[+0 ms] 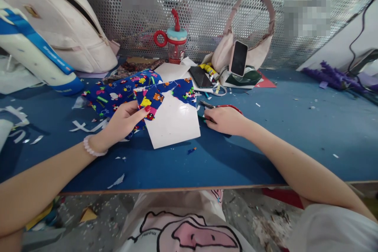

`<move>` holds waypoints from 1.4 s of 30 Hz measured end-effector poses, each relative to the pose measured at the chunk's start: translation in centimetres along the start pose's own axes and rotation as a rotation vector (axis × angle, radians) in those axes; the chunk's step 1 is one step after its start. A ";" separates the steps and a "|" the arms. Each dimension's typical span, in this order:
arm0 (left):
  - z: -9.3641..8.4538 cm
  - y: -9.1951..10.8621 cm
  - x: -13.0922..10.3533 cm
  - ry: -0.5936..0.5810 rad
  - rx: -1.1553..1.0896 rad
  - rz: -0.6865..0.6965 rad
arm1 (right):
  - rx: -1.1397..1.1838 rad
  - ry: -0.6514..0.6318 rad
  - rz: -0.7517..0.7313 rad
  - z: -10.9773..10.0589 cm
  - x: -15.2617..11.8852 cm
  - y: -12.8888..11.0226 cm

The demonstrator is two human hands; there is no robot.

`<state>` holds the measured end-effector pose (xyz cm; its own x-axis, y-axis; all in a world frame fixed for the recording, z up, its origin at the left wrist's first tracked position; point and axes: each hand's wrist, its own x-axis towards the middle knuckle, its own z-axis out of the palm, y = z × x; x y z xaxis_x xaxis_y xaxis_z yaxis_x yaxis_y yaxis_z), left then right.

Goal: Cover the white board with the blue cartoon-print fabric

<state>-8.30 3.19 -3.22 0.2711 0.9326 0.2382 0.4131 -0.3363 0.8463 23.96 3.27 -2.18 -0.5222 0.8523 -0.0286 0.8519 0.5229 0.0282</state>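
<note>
My left hand (125, 120) pinches a white card (175, 122) at its left edge, with patterned blue fabric (152, 102) lying over the card's upper part. More of the same fabric (118, 92) is bunched on the table behind that hand. My right hand (223, 120) is closed around red-handled scissors (233, 107), just right of the card. The scissor blades point left toward the card's right edge; the lower handle is partly hidden by my fingers.
Behind stand a cup with a red straw (176, 43), a dark phone (201, 76), a handbag (260, 53) and an upright phone (239, 58). A backpack (67, 27) and blue-white bottle (38, 51) are at left. Paper scraps (85, 126) dot the blue table (295, 126).
</note>
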 end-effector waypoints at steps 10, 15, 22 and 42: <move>0.1 0.3 0.2 0.052 -0.077 -0.056 | 0.461 0.333 0.092 -0.6 -0.2 -0.2; 0.1 0.0 0.1 0.041 -0.071 -0.056 | 0.688 0.478 -0.133 -0.8 -0.9 -0.5; 0.0 -0.1 0.1 0.009 -0.109 -0.050 | 0.494 0.374 -0.156 -0.6 -0.8 -0.8; 0.3 -0.9 0.5 0.183 -0.068 -0.057 | 0.033 0.212 -0.463 0.1 -2.0 -3.8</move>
<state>-8.25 3.91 -4.03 0.0841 0.9604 0.2658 0.3619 -0.2780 0.8898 21.75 -0.45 -2.32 -0.8387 0.5163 0.1732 0.5283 0.8486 0.0287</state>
